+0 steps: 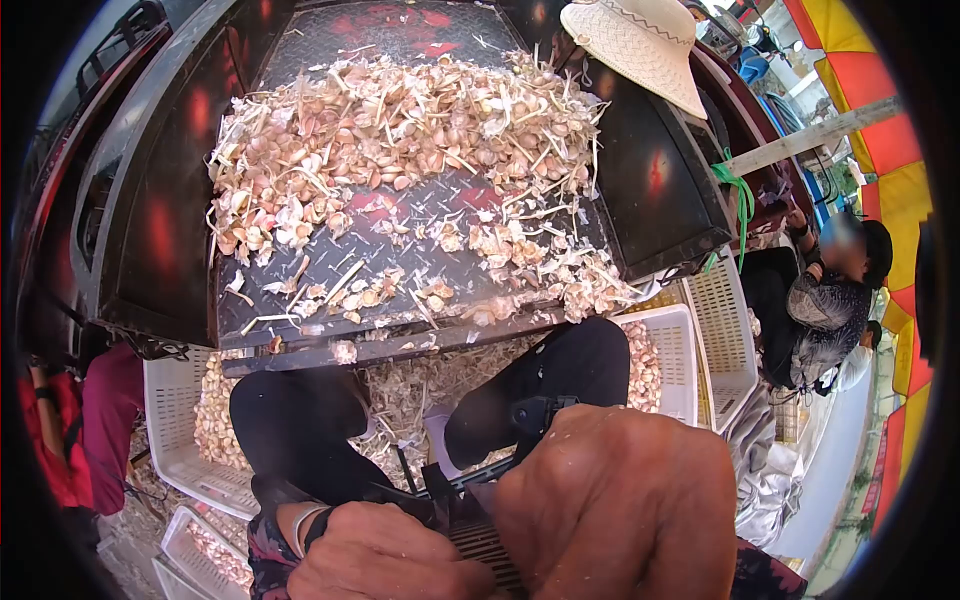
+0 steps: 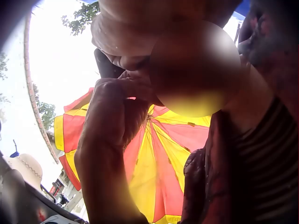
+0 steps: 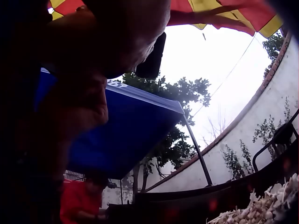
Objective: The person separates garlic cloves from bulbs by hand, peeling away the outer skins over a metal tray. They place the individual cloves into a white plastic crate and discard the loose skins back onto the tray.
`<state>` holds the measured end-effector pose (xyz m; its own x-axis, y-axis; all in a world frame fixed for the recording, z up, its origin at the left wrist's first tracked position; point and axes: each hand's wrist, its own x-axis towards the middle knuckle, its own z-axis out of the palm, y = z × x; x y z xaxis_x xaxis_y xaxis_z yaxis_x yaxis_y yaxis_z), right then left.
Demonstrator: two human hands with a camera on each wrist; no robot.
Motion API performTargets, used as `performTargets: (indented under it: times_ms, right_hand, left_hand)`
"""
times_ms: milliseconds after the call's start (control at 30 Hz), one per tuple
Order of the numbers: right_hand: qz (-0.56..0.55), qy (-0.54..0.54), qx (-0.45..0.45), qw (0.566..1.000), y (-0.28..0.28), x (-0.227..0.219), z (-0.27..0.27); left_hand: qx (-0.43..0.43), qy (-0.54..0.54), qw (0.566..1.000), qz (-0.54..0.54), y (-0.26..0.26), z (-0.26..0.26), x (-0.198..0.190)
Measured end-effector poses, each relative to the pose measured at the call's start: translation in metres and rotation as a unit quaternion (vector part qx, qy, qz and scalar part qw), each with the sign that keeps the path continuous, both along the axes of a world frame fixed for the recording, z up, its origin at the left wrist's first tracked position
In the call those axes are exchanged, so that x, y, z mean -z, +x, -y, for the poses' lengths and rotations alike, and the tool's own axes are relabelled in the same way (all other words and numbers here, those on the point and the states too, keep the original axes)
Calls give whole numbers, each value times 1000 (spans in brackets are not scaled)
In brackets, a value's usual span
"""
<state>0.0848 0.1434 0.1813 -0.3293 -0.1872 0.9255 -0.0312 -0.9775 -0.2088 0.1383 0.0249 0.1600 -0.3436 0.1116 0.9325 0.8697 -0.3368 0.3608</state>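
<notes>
Both hands are raised close to the head camera, with their knuckles towards it. The left hand [image 1: 390,560], with a band [image 1: 302,525] at its wrist, is low in the head view. My right hand [image 1: 620,500] is beside it, larger in view and with bent fingers. A small black device [image 1: 540,412] shows at the right hand's far edge. In the left wrist view the right hand [image 2: 117,93] meets the left hand [image 2: 128,35] at the fingers. The fingertips are hidden or dark, so I cannot tell what they hold. Beyond lies a heap of garlic cloves [image 1: 400,130].
The garlic lies with dry stalks and skins on a dark metal truck bed [image 1: 400,215]. White crates [image 1: 680,350] of cloves flank the knees. A straw hat [image 1: 640,50] rests on the bed's right side wall. People [image 1: 830,300] sit left and right. A red-yellow umbrella [image 2: 154,154] stands overhead.
</notes>
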Motion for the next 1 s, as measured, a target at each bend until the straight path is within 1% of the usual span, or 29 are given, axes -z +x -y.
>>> performTargets:
  times_ms: [67,100,167,200,233,267,300,333,367,400,433,467,500,533,567,600,633,667,700,733,767,800,833,867,900,933,1000]
  right_hand:
    - [26,17,26,999,9,0,-5]
    - [39,26,45,998,14,0,-9]
    - [56,41,70,995,21,-1,-13]
    - [64,48,81,993,24,-1,-16]
    - [76,54,96,991,30,-1,-17]
    - [68,51,92,992,31,-2,-18]
    - [74,72,120,987,32,-4,-20]
    - [88,93,152,980,35,-4,-23]
    - [87,92,155,980,34,-5,-33]
    - [74,207,190,957,30,-6,-52]
    - [60,319,221,920,27,-5,-70]
    - [51,360,305,880,24,5,-88]
    - [40,396,387,831,19,19,-107]
    - [257,448,392,761,32,33,-127]
    - [334,474,435,689,26,54,-156]
    - [362,512,478,615,16,84,-195]
    - [387,556,514,526,13,116,-234]
    - [347,615,568,423,22,156,-280]
    - [272,727,557,295,37,185,-321]
    - [266,752,549,251,53,206,-344]
    - [327,729,548,248,63,221,-356]
    - [338,715,555,259,60,220,-354]
    - [353,701,558,270,59,217,-346]
    - [348,686,561,305,50,210,-332]
    - [342,669,565,340,30,197,-314]
    - [322,651,567,388,8,183,-289]
    - [284,620,550,482,-37,148,-221]
  left_hand:
    - [12,47,994,-98,-7,-5,7]
    - [18,50,994,-93,-1,-3,5]
    - [43,-29,999,16,12,7,-2]
    - [42,-29,999,16,6,-11,1]
    - [-81,135,986,-60,-3,-45,6]
    - [-203,292,923,-146,-12,-62,8]
    - [-204,292,921,-156,-6,-51,5]
    - [-116,134,982,-57,9,-29,3]
    - [-24,-31,998,44,17,-8,4]
    - [67,-114,991,26,-2,7,1]
    - [22,-155,987,43,-4,3,5]
    - [-24,-196,978,60,-6,-3,11]
    - [-102,-235,962,93,-13,-10,19]
    - [-152,-305,930,137,-27,-7,26]
    - [-202,-332,909,154,-48,3,48]
    - [-252,-394,863,190,-67,23,70]
    - [-280,-437,813,263,-84,44,91]
    - [-321,-476,775,264,-102,65,109]
    - [-361,-514,732,265,-117,82,126]
    - [-361,-514,732,264,-129,94,146]
    - [-370,-536,720,241,-142,102,165]
    - [-382,-556,705,219,-149,107,173]
    - [-384,-557,703,220,-151,106,172]
    - [-364,-607,668,231,-153,100,170]
    - [-343,-653,631,240,-157,95,169]
    - [-343,-654,631,239,-157,94,169]
    - [-341,-634,657,224,-151,92,171]
